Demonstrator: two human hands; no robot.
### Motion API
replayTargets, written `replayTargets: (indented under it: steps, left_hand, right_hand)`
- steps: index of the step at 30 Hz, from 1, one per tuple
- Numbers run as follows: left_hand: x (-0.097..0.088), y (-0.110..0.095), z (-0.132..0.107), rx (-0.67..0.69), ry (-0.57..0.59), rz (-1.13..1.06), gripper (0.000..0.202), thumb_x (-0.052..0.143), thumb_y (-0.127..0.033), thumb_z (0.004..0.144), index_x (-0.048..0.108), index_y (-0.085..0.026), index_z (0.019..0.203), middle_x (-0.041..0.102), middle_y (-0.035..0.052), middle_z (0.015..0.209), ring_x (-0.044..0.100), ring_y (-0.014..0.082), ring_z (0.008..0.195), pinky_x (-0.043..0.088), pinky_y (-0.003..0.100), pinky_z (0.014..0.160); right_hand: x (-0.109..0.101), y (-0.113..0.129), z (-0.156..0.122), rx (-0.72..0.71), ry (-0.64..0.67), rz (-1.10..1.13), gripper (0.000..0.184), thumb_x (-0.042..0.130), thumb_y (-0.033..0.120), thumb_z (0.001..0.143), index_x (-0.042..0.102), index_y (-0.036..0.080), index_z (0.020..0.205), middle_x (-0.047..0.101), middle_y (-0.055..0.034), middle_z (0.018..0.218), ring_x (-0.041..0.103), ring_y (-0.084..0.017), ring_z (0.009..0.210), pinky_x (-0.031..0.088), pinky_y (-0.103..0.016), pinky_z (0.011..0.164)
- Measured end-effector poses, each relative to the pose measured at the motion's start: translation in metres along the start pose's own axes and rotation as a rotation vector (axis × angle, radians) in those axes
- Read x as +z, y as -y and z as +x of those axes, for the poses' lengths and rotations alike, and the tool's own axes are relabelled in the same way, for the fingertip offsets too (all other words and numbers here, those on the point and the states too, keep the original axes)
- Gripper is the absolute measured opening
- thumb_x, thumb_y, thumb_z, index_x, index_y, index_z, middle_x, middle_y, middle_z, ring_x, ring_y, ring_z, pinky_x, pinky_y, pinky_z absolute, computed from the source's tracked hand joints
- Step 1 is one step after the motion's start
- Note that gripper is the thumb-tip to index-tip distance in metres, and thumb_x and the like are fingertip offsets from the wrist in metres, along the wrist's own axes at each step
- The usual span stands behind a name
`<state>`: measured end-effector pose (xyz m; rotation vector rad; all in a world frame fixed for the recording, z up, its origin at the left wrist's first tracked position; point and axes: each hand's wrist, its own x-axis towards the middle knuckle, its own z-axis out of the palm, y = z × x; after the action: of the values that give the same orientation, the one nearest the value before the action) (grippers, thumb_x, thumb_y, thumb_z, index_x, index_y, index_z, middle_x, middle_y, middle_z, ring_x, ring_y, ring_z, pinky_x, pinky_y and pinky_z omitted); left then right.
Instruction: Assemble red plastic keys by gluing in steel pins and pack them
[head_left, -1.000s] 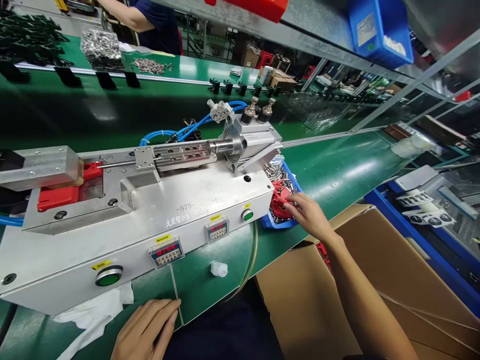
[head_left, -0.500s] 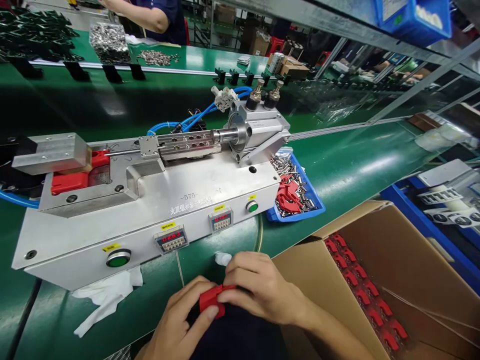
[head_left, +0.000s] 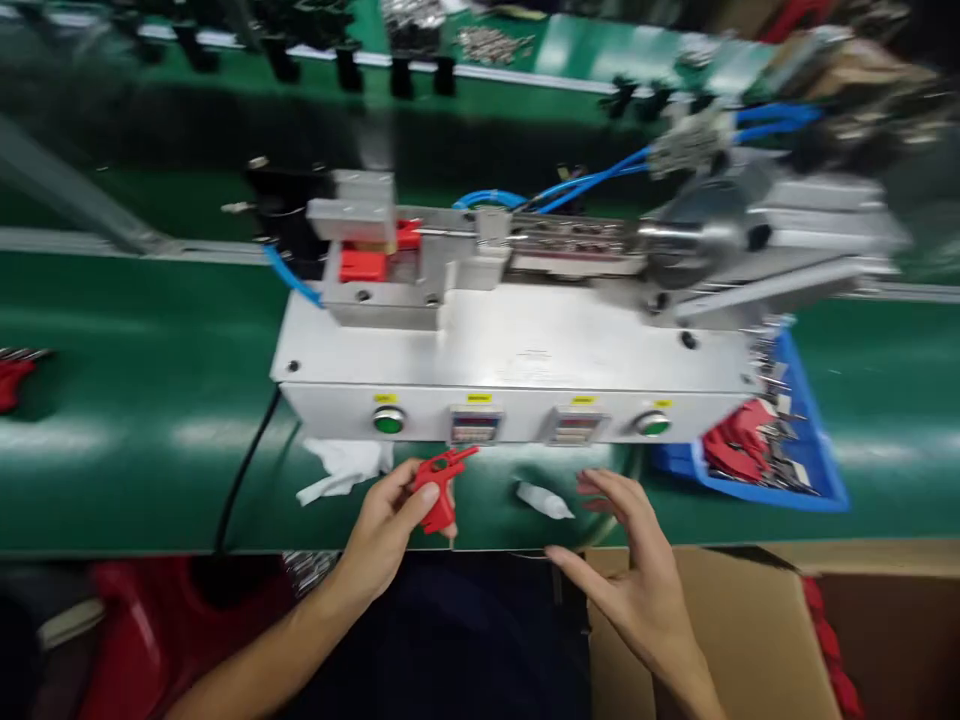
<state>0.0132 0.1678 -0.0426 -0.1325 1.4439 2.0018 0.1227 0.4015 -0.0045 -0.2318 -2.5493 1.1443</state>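
My left hand (head_left: 394, 520) grips a small red plastic part (head_left: 437, 490) with a ring-shaped opening and a thin prong pointing right. It is held just in front of the machine's front panel. My right hand (head_left: 626, 570) is apart from it, fingers spread, holding nothing. Close to those fingers a small white tube (head_left: 544, 500) lies on the green table. Behind both hands stands the metal press machine (head_left: 510, 340), with green buttons and two small displays. Another red part (head_left: 364, 265) sits under the metal block at the machine's left end.
At the right, a blue tray (head_left: 825, 490) holds red parts and metal pins. An open cardboard box (head_left: 720, 630) with red parts stands below it. White tissue (head_left: 345, 465) lies by the machine. More red parts (head_left: 15, 380) are at the far left.
My right hand has let go of the red part and moved away to the right, its fingers opening. The left hand keeps the part. The view has swung left.
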Motion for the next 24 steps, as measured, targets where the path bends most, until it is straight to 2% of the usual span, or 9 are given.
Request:
replayTargets:
  steps: [2, 4, 7, 12, 15, 17, 21, 24]
  left_hand:
    - [-0.007, -0.004, 0.006, 0.02, -0.041, -0.033, 0.048, 0.09, -0.06, 0.082, 0.074, -0.015, 0.087, 0.069, 0.0021, 0.076, 0.061, 0.0121, 0.066, 0.051, 0.02, 0.065]
    - [-0.013, -0.005, 0.007, 0.042, -0.049, -0.037, 0.047, 0.091, -0.059, 0.081, 0.076, -0.015, 0.087, 0.068, 0.002, 0.077, 0.059, 0.0112, 0.069, 0.051, 0.018, 0.065]
    - [-0.018, -0.005, 0.002, 0.058, -0.015, -0.03, 0.042, 0.089, -0.055, 0.086, 0.076, -0.015, 0.091, 0.07, 0.0025, 0.078, 0.06, 0.0109, 0.068, 0.051, 0.017, 0.063]
    - [-0.019, -0.006, -0.005, 0.086, 0.019, 0.028, 0.037, 0.085, -0.052, 0.091, 0.077, -0.016, 0.095, 0.075, 0.0052, 0.084, 0.066, 0.0147, 0.072, 0.056, 0.021, 0.066]
    - [-0.017, -0.009, -0.005, 0.081, 0.0, 0.088, 0.038, 0.082, -0.053, 0.092, 0.08, -0.015, 0.098, 0.075, 0.0056, 0.083, 0.066, 0.0159, 0.072, 0.056, 0.022, 0.066]
    - [-0.015, -0.011, -0.005, 0.086, -0.006, 0.116, 0.041, 0.081, -0.055, 0.093, 0.082, -0.015, 0.099, 0.076, 0.0063, 0.084, 0.067, 0.0172, 0.073, 0.057, 0.023, 0.066]
    - [-0.013, -0.014, -0.006, 0.121, 0.003, 0.164, 0.043, 0.078, -0.058, 0.094, 0.083, -0.016, 0.103, 0.078, 0.008, 0.089, 0.071, 0.0203, 0.078, 0.059, 0.025, 0.068]
    - [-0.016, -0.015, -0.008, 0.147, -0.014, 0.182, 0.042, 0.078, -0.057, 0.094, 0.083, -0.017, 0.104, 0.077, 0.007, 0.086, 0.069, 0.0193, 0.074, 0.057, 0.025, 0.065]
  right_hand:
    - [0.024, -0.012, -0.001, 0.016, 0.024, -0.023, 0.045, 0.078, 0.036, 0.098, 0.064, 0.027, 0.139, 0.07, -0.0105, 0.12, 0.072, -0.026, 0.102, 0.064, -0.039, 0.088]
    - [0.046, -0.019, -0.002, -0.007, 0.007, -0.025, 0.028, 0.074, 0.031, 0.1, 0.069, 0.027, 0.128, 0.073, -0.0083, 0.112, 0.073, -0.025, 0.101, 0.064, -0.039, 0.089]
    - [0.063, -0.024, -0.002, -0.043, -0.011, -0.021, 0.015, 0.072, 0.027, 0.101, 0.073, 0.026, 0.116, 0.075, -0.0078, 0.109, 0.074, -0.025, 0.1, 0.064, -0.041, 0.092]
    - [0.05, -0.023, 0.002, 0.016, 0.086, -0.018, 0.016, 0.067, 0.031, 0.104, 0.073, 0.023, 0.116, 0.078, -0.0095, 0.112, 0.076, -0.026, 0.102, 0.065, -0.041, 0.092]
    - [0.04, -0.01, 0.005, 0.04, 0.159, 0.037, 0.014, 0.065, 0.031, 0.106, 0.072, 0.022, 0.115, 0.078, -0.0095, 0.112, 0.077, -0.024, 0.1, 0.066, -0.036, 0.085]
    - [0.039, 0.002, 0.008, 0.014, 0.17, 0.046, 0.018, 0.068, 0.03, 0.104, 0.071, 0.023, 0.121, 0.078, -0.0095, 0.11, 0.076, -0.024, 0.095, 0.065, -0.035, 0.082]
    - [0.046, 0.02, 0.014, -0.07, 0.011, 0.106, 0.028, 0.078, 0.029, 0.097, 0.073, 0.026, 0.125, 0.077, -0.0067, 0.097, 0.07, -0.022, 0.078, 0.06, -0.036, 0.07]
    - [0.051, 0.022, 0.016, -0.014, -0.174, 0.255, 0.024, 0.075, 0.037, 0.1, 0.077, 0.025, 0.12, 0.07, -0.0052, 0.087, 0.061, -0.019, 0.069, 0.051, -0.032, 0.058]
